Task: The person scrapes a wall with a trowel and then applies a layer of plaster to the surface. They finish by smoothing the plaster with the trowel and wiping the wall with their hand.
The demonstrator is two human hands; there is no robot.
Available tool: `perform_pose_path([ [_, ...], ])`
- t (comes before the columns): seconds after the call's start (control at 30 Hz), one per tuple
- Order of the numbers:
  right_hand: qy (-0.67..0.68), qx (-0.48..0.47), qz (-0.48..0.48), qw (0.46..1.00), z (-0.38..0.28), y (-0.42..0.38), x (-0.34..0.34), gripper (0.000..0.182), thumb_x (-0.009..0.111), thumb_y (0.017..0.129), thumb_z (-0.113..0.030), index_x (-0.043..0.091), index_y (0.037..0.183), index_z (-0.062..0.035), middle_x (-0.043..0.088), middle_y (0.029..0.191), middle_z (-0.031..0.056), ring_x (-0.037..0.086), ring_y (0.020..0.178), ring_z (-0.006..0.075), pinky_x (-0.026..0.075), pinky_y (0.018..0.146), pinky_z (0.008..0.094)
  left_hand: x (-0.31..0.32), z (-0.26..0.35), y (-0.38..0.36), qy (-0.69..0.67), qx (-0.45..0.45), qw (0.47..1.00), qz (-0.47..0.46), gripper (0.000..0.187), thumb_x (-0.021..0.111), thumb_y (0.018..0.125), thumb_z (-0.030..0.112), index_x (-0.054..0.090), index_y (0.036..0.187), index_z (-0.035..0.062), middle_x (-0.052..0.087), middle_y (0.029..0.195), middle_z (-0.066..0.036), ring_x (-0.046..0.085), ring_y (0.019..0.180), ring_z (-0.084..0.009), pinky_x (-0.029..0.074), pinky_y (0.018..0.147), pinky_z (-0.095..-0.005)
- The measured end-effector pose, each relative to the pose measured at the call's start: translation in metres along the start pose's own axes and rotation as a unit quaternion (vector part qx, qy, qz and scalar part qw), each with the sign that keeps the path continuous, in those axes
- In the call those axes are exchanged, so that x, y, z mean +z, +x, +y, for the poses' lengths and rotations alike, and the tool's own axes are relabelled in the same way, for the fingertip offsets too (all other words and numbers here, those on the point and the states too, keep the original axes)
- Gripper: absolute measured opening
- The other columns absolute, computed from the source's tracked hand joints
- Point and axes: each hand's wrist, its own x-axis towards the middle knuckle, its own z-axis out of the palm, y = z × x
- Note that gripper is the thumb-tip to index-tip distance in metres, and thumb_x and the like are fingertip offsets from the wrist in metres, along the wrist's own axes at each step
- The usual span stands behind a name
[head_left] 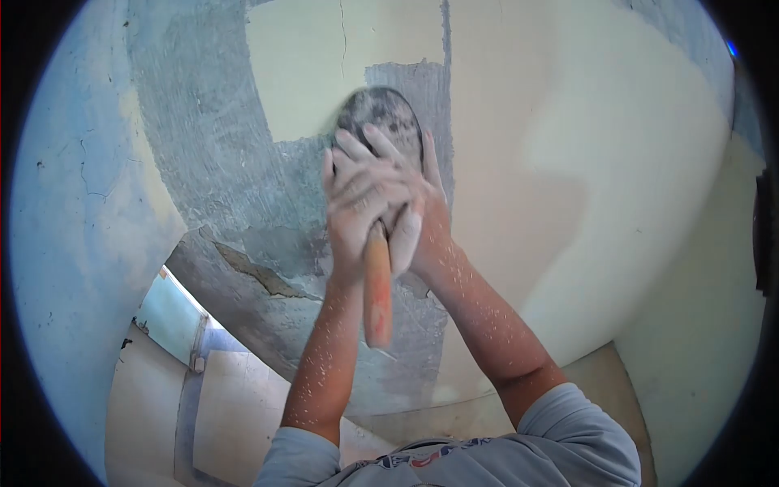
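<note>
Both my hands are pressed together over a scraper with a rounded dark blade and a wooden handle [377, 292]. The broad blade [381, 109] is smeared with pale dust and lies against or close to the plastered surface. My left hand [349, 191] is on the left side, its fingers laid over the blade's base. My right hand [422, 195] overlaps it from the right, with fingers along the blade's right side and a thumb beside the handle. White dust coats both hands and specks both forearms. Where the hands overlap, the exact grip is hidden.
A rough grey bared patch [199, 105] borders cream paint [300, 73] around the blade. Broken, flaking plaster [251, 268] lies at lower left, above an opening [166, 312]. Blue wall [73, 195] stands left. A dark object [761, 231] is at the far right edge.
</note>
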Motion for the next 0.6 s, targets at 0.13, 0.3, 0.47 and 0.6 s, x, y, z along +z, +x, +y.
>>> perform_pose_path([
  [0.13,0.005,0.056,-0.066,0.996,-0.019,-0.039,0.006,0.052,0.056,0.097,-0.042,0.064,0.146,-0.0273,0.053,0.163,-0.0012,0.04,0.157,0.0262,0.011,0.126,0.0742,-0.003,0.007,-0.049,0.019,-0.041,0.998,-0.033,0.016,0.074,0.087,0.03,0.075,0.08,0.0158,0.076,0.096,-0.005,0.07,0.112,-0.0262,0.021,0.129,-0.0565],
  [0.3,-0.024,-0.007,0.005,1.0,-0.001,0.001,0.004,0.054,0.055,0.099,-0.044,0.057,0.152,-0.0314,0.049,0.166,-0.0043,0.038,0.158,0.0229,0.011,0.125,0.0773,-0.004,-0.013,-0.005,-0.01,0.008,1.0,-0.017,0.014,0.072,0.088,0.027,0.073,0.081,0.0154,0.077,0.098,-0.006,0.069,0.112,-0.0276,0.025,0.127,-0.055],
  [0.47,-0.01,-0.003,0.062,0.998,-0.004,-0.002,0.013,0.05,0.054,0.1,-0.04,0.06,0.149,-0.0311,0.051,0.164,-0.0042,0.04,0.157,0.0232,0.013,0.125,0.0771,-0.003,-0.013,-0.007,0.019,0.004,1.0,-0.016,0.013,0.074,0.087,0.027,0.075,0.082,0.0154,0.077,0.097,-0.006,0.069,0.111,-0.0279,0.023,0.127,-0.0578],
  [0.6,-0.013,0.057,-0.023,0.998,-0.021,-0.03,0.01,0.054,0.055,0.097,-0.04,0.064,0.148,-0.0253,0.055,0.161,-0.0031,0.042,0.156,0.0249,0.013,0.127,0.0713,-0.006,-0.005,-0.051,0.021,-0.011,0.999,-0.033,0.018,0.073,0.089,0.031,0.073,0.079,0.0157,0.076,0.098,-0.005,0.068,0.113,-0.0264,0.022,0.128,-0.0604],
])
